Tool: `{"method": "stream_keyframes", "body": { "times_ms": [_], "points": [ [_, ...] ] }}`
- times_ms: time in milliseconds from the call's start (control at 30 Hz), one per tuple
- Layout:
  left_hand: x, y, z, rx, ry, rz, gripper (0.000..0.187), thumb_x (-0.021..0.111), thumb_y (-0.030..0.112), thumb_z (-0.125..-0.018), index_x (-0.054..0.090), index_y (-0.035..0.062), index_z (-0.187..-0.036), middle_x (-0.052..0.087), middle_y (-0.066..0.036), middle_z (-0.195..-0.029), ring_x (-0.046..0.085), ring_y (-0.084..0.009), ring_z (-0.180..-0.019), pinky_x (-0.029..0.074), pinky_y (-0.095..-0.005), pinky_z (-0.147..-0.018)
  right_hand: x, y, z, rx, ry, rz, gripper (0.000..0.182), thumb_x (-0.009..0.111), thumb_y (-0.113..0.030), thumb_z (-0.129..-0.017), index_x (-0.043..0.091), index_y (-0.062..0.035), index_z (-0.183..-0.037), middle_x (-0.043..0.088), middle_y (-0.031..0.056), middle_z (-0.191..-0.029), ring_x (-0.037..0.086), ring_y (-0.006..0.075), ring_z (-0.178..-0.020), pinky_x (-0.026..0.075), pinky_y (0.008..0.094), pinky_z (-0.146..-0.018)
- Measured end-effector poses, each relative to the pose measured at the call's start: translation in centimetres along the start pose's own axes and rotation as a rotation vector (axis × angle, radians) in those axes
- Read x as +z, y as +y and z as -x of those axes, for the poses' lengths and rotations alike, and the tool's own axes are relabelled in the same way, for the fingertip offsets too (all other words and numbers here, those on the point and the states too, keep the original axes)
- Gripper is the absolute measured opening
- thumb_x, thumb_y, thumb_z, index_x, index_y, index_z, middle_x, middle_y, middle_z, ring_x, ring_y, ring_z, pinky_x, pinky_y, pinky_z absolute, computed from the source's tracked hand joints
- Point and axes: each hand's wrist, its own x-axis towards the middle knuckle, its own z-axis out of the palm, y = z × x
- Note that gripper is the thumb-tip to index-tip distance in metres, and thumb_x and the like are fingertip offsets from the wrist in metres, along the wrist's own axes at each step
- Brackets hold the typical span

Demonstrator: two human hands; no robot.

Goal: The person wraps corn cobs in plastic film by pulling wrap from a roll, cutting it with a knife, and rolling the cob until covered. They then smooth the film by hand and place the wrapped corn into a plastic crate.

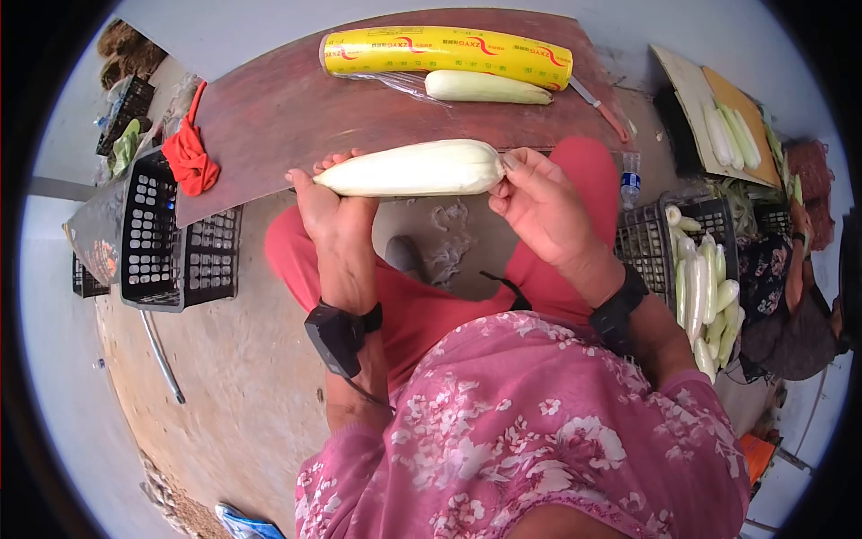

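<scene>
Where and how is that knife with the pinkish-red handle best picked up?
Probably by its handle, from above on the person's side: the handle points roughly towards them, near the edge of the reddish table, while the blade points away, its tip beside the yellow printed roll. The right hand seems nearest, but it holds one end of a long pale vegetable.

The roll [449, 56] wore glossy yellow plastic film with printed red lettering. The counter [269, 126] presented a worn, reddish-brown surface with a low sheen. The crates [211, 256] were black plastic with perforated walls. The rag [189, 160] was red cloth, matt and creased. The vegetable [413, 169] had a pale, smooth skin with a soft gloss. The knife [600, 110] combined a smooth metal blade with a pinkish handle. The bottle [631, 182] was clear plastic. The floor [215, 377] appeared matt and stained.
</scene>
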Motion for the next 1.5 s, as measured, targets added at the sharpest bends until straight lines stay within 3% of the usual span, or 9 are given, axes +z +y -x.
{"method": "stream_keyframes", "body": {
  "times_ms": [133, 233, 433, 533, 733, 1033, 1233, 1433, 1500],
  "points": [
    [-0.8, 1.0, -0.9, 0.062, -0.099, -0.043, 0.050, 0.040, 0.056, -0.098, 0.038, 0.0109, -0.076, 0.043, -0.005, -0.070, 0.046, -0.0221, -0.069, 0.048, -0.0415, -0.078, -1.7, -1.7, 0.6, -0.136, 0.193, 0.735, 0.043, 0.067, -0.013, -0.086, 0.050, -0.0017, -0.124, 0.054, 0.0106, -0.120, 0.056, 0.0166, -0.100, 0.047, 0.0326, -0.080],
    [-0.7, 0.1, -0.4, 0.131, -0.099, -0.144, 0.049, 0.041, 0.055, -0.098, 0.038, 0.0109, -0.076, 0.044, -0.005, -0.070, 0.046, -0.0224, -0.068, 0.048, -0.0412, -0.077, 0.9, -3.9, 1.3, -0.603, 0.116, 1.510, 0.069, 0.077, -0.019, -0.077, 0.044, -0.0051, -0.136, 0.049, 0.0141, -0.128, 0.054, 0.0233, -0.109, 0.047, 0.0359, -0.085],
    [-0.4, -3.0, 1.3, 0.082, -0.170, -0.276, 0.048, 0.045, 0.053, -0.097, 0.039, 0.0104, -0.076, 0.045, -0.005, -0.070, 0.046, -0.0218, -0.067, 0.047, -0.0400, -0.075, 3.8, -1.2, 0.9, -0.843, -0.175, 2.059, 0.090, 0.082, -0.027, -0.068, 0.036, -0.0079, -0.143, 0.050, 0.0149, -0.126, 0.055, 0.0293, -0.110, 0.045, 0.0402, -0.088],
    [-0.2, -3.8, 2.0, 0.055, -0.168, -0.338, 0.047, 0.046, 0.050, -0.097, 0.040, 0.0104, -0.075, 0.045, -0.003, -0.068, 0.046, -0.0205, -0.066, 0.047, -0.0397, -0.075, 0.8, 1.1, 0.5, -0.416, -0.143, 2.067, 0.088, 0.084, -0.025, -0.064, 0.041, -0.0077, -0.138, 0.052, 0.0158, -0.125, 0.060, 0.0333, -0.104, 0.050, 0.0388, -0.085],
    [-0.9, -4.6, 1.3, -0.053, -0.292, -0.529, 0.047, 0.050, 0.050, -0.096, 0.040, 0.0110, -0.072, 0.045, -0.004, -0.068, 0.047, -0.0201, -0.069, 0.046, -0.0395, -0.077, -1.2, 2.6, 1.7, -0.402, -0.094, 1.650, 0.069, 0.080, -0.021, -0.069, 0.046, -0.0021, -0.127, 0.059, 0.0200, -0.110, 0.064, 0.0370, -0.094, 0.052, 0.0440, -0.080],
    [-0.3, -5.6, 1.6, -0.147, -0.714, -0.678, 0.052, 0.051, 0.055, -0.093, 0.040, 0.0137, -0.064, 0.039, 0.000, -0.062, 0.044, -0.0168, -0.065, 0.043, -0.0366, -0.079, -3.1, 1.3, 2.6, -0.042, -0.284, 1.049, 0.059, 0.078, -0.021, -0.073, 0.051, 0.0019, -0.119, 0.065, 0.0128, -0.099, 0.066, 0.0210, -0.083, 0.054, 0.0313, -0.073],
    [-0.1, -6.2, 1.4, -0.300, -0.817, -0.525, 0.052, 0.051, 0.055, -0.093, 0.037, 0.0151, -0.063, 0.033, 0.004, -0.060, 0.038, -0.0126, -0.060, 0.041, -0.0340, -0.075, -3.7, 0.3, 3.8, 0.480, -0.377, 0.228, 0.055, 0.077, -0.023, -0.078, 0.048, 0.0003, -0.119, 0.063, 0.0093, -0.096, 0.064, 0.0133, -0.076, 0.054, 0.0256, -0.060],
    [-0.5, -6.8, 0.2, -0.280, -0.583, -0.586, 0.051, 0.057, 0.054, -0.090, 0.037, 0.0157, -0.063, 0.033, 0.004, -0.060, 0.039, -0.0128, -0.059, 0.042, -0.0333, -0.074, -4.5, 0.9, 4.3, 0.413, -0.225, 0.209, 0.061, 0.067, -0.040, -0.089, 0.045, 0.0043, -0.125, 0.062, 0.0095, -0.093, 0.064, 0.0153, -0.088, 0.054, 0.0259, -0.063],
    [-0.8, -6.8, -0.3, -0.251, -0.481, -0.596, 0.051, 0.059, 0.054, -0.089, 0.037, 0.0157, -0.063, 0.033, 0.004, -0.059, 0.040, -0.0133, -0.060, 0.043, -0.0337, -0.074, -5.4, 0.2, 3.9, 0.244, -0.171, 0.594, 0.068, 0.060, -0.047, -0.092, 0.045, 0.0083, -0.129, 0.062, 0.0175, -0.109, 0.061, 0.0191, -0.101, 0.052, 0.0293, -0.079]
  ]
}}
